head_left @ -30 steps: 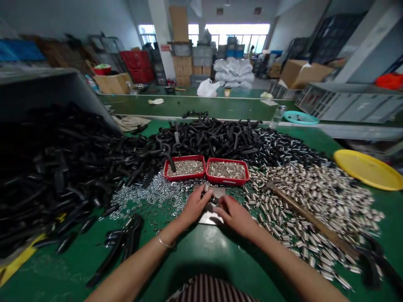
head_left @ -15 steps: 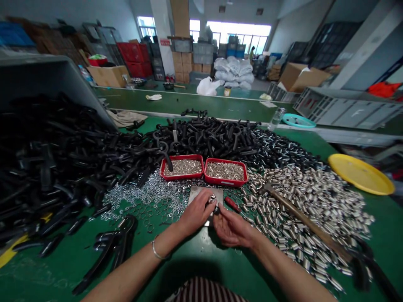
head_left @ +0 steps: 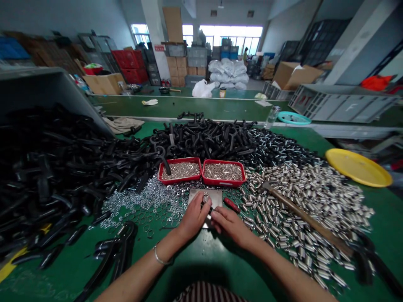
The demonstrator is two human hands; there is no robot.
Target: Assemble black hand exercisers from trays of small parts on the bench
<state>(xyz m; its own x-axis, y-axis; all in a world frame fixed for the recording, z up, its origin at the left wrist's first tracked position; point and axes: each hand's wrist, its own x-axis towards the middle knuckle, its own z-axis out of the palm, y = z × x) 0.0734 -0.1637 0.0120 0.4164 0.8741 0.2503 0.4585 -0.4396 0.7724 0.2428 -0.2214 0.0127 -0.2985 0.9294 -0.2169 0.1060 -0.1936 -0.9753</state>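
Both hands meet near the center of the frame, fingers bent and close together. Left hand (head_left: pixel 192 217) has a small shiny metal piece (head_left: pixel 205 196) pinched between thumb and fingers. Right hand (head_left: pixel 231 224) is closed narrowly at a small dark piece (head_left: pixel 211 210) just beside it; whether the two pieces are joined, I cannot tell. Under the fingers lies a flat metal plate (head_left: pixel 216 197) on the green table (head_left: pixel 201 268), and a red-handled tool (head_left: pixel 232 204) rests just right of the plate.

Above the plate, two red trays sit side by side: the left tray (head_left: pixel 180 181) and the right tray (head_left: pixel 223 183), each filled with tiny metal bits. A curved black part (head_left: pixel 166 165) leans into the left one. Loose washers (head_left: pixel 138 201) spread to the left of the hands, and black parts (head_left: pixel 201 140) are heaped behind the trays. More black parts fill the left side, spilling from a tipped gray bin (head_left: pixel 85 102).

On the right, a pile of shiny metal cylinders (head_left: pixel 292 184) has a wooden-handled hammer (head_left: pixel 308 218) lying across it. A yellow lid (head_left: pixel 359 167) lies at the right edge; a teal lid (head_left: pixel 294 118) and a clear cup (head_left: pixel 272 117) are farther up.
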